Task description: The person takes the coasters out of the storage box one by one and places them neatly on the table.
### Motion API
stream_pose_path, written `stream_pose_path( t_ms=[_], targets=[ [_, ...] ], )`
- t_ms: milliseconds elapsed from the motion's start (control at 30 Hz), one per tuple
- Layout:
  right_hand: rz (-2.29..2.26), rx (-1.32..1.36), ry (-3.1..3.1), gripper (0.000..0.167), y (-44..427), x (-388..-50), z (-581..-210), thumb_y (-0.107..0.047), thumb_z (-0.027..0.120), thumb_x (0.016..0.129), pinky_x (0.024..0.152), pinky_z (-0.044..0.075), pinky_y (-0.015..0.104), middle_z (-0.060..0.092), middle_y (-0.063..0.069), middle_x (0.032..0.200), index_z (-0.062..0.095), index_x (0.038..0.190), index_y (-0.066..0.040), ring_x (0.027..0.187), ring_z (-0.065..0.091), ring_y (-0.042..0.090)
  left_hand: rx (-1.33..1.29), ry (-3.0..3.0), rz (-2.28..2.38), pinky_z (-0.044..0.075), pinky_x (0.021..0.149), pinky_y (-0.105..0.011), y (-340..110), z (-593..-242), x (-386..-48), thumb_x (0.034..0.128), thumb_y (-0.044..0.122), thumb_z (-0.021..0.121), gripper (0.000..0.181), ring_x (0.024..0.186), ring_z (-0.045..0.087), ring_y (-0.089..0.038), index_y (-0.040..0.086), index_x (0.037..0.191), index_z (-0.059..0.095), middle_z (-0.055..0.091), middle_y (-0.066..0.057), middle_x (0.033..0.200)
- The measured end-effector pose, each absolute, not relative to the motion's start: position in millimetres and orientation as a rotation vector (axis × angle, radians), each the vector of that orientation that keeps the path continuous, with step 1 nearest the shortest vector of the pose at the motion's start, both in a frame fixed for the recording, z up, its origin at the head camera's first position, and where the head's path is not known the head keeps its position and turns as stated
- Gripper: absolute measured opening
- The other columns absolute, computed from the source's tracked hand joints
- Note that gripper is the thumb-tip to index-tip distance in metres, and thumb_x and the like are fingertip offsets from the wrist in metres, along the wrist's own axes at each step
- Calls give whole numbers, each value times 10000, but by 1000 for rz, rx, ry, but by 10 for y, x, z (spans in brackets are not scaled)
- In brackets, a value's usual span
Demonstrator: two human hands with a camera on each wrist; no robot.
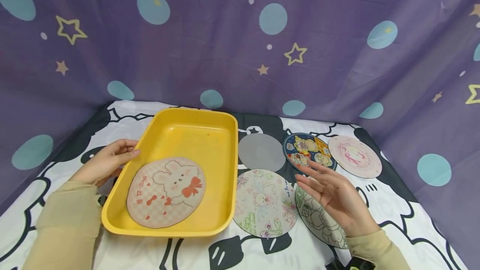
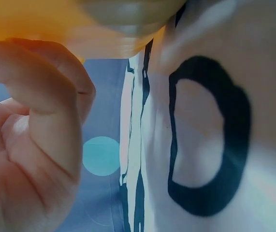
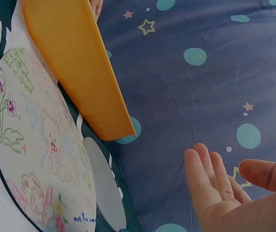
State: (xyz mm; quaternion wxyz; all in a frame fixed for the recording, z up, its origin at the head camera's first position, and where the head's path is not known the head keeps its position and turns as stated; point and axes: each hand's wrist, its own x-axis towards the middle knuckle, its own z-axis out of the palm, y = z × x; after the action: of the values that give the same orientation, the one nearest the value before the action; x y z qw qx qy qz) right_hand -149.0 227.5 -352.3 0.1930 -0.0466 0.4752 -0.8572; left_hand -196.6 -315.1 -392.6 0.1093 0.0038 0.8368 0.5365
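My left hand [image 1: 108, 161] grips the left rim of a yellow tray [image 1: 219, 136], thumb over the edge. In the left wrist view its curled fingers [image 2: 55, 72] meet the tray's side. Inside the tray's near part lies a pinkish round mat [image 1: 150, 191] with a bunny and red bow. My right hand [image 1: 339, 195] hovers with fingers extended and holds nothing. Beneath it is a round mat with green line drawings [image 1: 316, 216], partly hidden by the hand. Just left of that sits a white round mat with colourful doodles [image 1: 264, 203], which the right wrist view also shows.
Behind these lie a plain grey round mat [image 1: 261, 152], a dark blue cartoon mat [image 1: 305, 143] and a pale pink mat [image 1: 355, 156]. The black-and-white cloth [image 1: 393, 207] covers the table. A purple curtain [image 1: 210, 45] with stars hangs along the back and sides.
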Motion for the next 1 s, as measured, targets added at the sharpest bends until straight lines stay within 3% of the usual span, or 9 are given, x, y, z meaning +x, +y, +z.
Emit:
stream_pose_path(
  t_ms=[567,867,1000],
  targets=[
    [-2324,-115,1426,323,1974,-1606,-3493,-49,400,1043,1041,485,376,644,89,1272,507,1344,-91,1181,633,287,-26,2468,1568,587,786,-312,-3122,-3904,-1966,1021,420,519,694,929,626,-60,-48,1471,274,454,-243,1368],
    [-2250,-113,1499,501,1747,-1670,-3499,-65,359,1056,1037,488,388,639,82,1277,221,1524,48,1175,640,277,-78,2474,1545,585,794,-306,-3116,-3909,-1985,1008,449,531,727,945,618,-79,-44,1476,273,458,-237,1372],
    [-2234,-103,1500,467,1632,-1704,-3487,-76,374,1057,1028,493,409,617,125,1318,294,1503,32,1207,618,314,-84,2479,1539,583,793,-304,-3103,-3900,-1978,1011,454,521,727,945,618,-77,-49,1473,273,457,-240,1373]
  ],
)
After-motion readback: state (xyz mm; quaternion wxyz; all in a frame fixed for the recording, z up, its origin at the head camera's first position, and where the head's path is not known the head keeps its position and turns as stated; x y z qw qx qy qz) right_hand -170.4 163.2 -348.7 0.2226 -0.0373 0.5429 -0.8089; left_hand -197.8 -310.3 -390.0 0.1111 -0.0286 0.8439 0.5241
